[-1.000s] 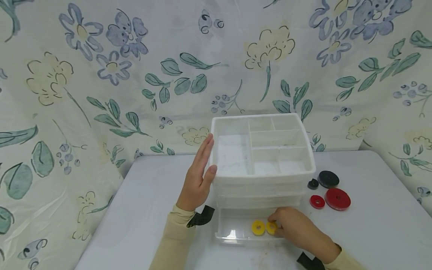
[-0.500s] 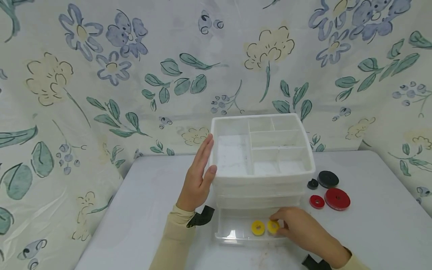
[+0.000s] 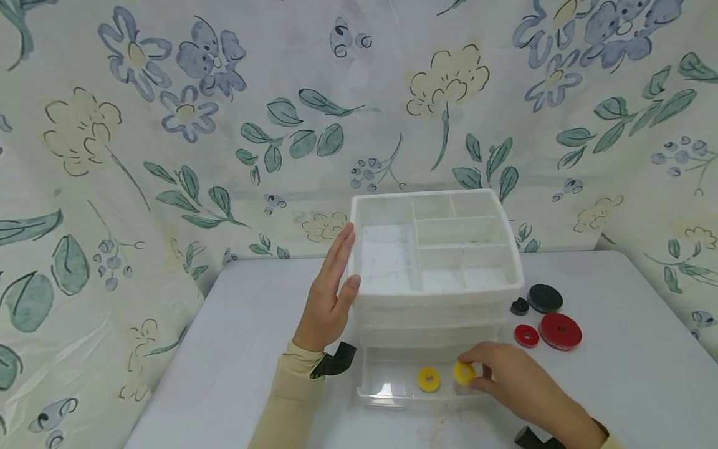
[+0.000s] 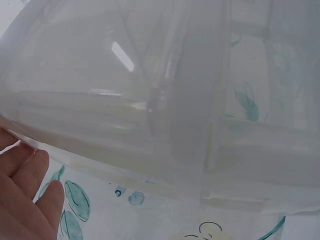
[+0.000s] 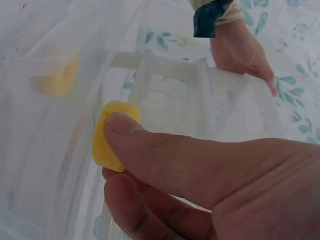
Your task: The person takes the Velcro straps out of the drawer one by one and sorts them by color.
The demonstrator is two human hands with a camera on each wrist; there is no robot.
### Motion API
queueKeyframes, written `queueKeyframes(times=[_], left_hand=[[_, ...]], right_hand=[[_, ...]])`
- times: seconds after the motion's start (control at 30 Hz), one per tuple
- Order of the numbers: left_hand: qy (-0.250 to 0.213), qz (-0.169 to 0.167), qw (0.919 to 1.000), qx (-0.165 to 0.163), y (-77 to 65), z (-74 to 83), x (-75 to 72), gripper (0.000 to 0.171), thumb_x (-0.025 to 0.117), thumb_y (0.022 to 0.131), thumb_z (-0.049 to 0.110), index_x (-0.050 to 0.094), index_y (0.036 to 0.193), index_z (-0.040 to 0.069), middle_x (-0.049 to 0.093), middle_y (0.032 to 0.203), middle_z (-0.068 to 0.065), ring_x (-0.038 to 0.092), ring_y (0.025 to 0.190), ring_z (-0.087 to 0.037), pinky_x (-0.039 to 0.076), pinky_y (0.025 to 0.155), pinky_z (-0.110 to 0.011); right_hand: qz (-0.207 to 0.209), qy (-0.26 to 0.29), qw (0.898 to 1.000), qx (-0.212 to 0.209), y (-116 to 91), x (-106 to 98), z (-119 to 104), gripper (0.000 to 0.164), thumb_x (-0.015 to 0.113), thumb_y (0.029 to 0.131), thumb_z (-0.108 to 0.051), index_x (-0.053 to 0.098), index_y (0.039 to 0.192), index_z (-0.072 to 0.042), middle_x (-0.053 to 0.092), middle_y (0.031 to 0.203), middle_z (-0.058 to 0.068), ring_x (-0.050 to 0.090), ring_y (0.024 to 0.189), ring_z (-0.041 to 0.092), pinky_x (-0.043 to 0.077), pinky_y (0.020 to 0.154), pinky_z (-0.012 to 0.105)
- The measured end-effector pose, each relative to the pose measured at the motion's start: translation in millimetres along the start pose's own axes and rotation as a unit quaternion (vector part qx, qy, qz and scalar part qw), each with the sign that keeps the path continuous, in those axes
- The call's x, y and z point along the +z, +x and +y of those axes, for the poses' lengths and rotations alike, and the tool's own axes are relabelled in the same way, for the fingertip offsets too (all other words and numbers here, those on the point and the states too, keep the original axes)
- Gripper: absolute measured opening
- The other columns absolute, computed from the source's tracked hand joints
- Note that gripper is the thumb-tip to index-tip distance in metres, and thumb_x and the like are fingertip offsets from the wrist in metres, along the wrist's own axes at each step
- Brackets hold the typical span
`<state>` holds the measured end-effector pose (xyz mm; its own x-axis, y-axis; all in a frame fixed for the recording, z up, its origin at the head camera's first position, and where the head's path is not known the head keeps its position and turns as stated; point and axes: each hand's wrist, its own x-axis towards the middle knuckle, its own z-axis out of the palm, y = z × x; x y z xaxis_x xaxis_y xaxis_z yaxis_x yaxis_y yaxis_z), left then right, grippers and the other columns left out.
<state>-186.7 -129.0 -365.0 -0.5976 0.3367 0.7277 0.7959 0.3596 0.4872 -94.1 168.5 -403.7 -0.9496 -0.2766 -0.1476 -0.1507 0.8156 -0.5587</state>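
A small yellow ring (image 5: 102,150) is pinched between the thumb and fingers of my right hand (image 3: 518,380). In the head view it is over the right part of the pulled-out clear drawer (image 3: 387,374). A second yellow ring (image 3: 429,388) lies in that drawer, left of the held one. My left hand (image 3: 325,305) rests with fairly straight fingers against the left side of the white drawer organizer (image 3: 437,305). The left wrist view shows its fingertips (image 4: 37,165) at the edge of the organizer's translucent wall.
Right of the organizer, a large red disc (image 3: 561,332) and a small red ring (image 3: 521,342) lie on the white table (image 3: 263,374). Behind them are a large black disc (image 3: 545,298) and a small black piece (image 3: 519,306). A flowered cloth (image 3: 291,206) hangs behind.
My right hand has moved right, carrying the yellow ring away from the other one and widening the gap between them. My left hand and the organizer have stayed in place.
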Motion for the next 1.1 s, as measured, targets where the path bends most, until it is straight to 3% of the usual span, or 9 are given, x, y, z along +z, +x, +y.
queueKeyframes(times=[0.2, 0.47, 0.83, 1.1], left_hand=[[-0.003, 0.002, 1.0, 0.004, -0.5, -0.4, 0.9, 0.062, 0.036, 0.109, 0.041, 0.026, 0.159, 0.004, 0.023, 0.166, -0.011, 0.023, 0.152, -0.028, 0.02, 0.123, -0.04], [-0.006, 0.004, 1.0, 0.0, -1.3, -0.9, 1.8, 0.06, 0.037, 0.11, 0.037, 0.025, 0.159, 0.004, 0.022, 0.166, -0.011, 0.022, 0.152, -0.027, 0.019, 0.123, -0.04], [-0.002, 0.002, 1.0, -0.007, -0.7, 0.9, 1.1, 0.062, 0.037, 0.109, 0.04, 0.025, 0.16, 0.006, 0.021, 0.166, -0.008, 0.022, 0.152, -0.026, 0.019, 0.123, -0.039], [-0.004, 0.0, 1.0, -0.009, -0.5, 0.7, 1.0, 0.064, 0.036, 0.109, 0.043, 0.025, 0.159, 0.005, 0.022, 0.166, -0.008, 0.022, 0.152, -0.026, 0.019, 0.123, -0.039]], right_hand=[[0.018, 0.017, 0.999, -0.03, -6.2, -3.2, 9.9, 0.034, 0.087, 0.077, -0.012, 0.076, 0.108, -0.017, 0.069, 0.1, -0.009, 0.052, 0.069, 0.006, 0.053, 0.065, 0.015], [0.03, 0.015, 0.999, -0.003, -10.3, -7.4, 15.3, 0.037, 0.087, 0.077, -0.015, 0.075, 0.112, -0.019, 0.068, 0.101, -0.01, 0.052, 0.07, 0.006, 0.054, 0.066, 0.016], [0.037, -0.006, 0.999, 0.0, -19.6, -16.9, 26.0, 0.038, 0.087, 0.078, -0.016, 0.074, 0.113, -0.017, 0.069, 0.103, -0.009, 0.053, 0.072, 0.006, 0.058, 0.073, 0.023], [0.037, -0.017, 0.999, 0.014, -26.9, -23.2, 37.4, 0.04, 0.088, 0.077, -0.017, 0.073, 0.114, -0.019, 0.068, 0.1, -0.01, 0.053, 0.072, 0.007, 0.055, 0.066, 0.019]])
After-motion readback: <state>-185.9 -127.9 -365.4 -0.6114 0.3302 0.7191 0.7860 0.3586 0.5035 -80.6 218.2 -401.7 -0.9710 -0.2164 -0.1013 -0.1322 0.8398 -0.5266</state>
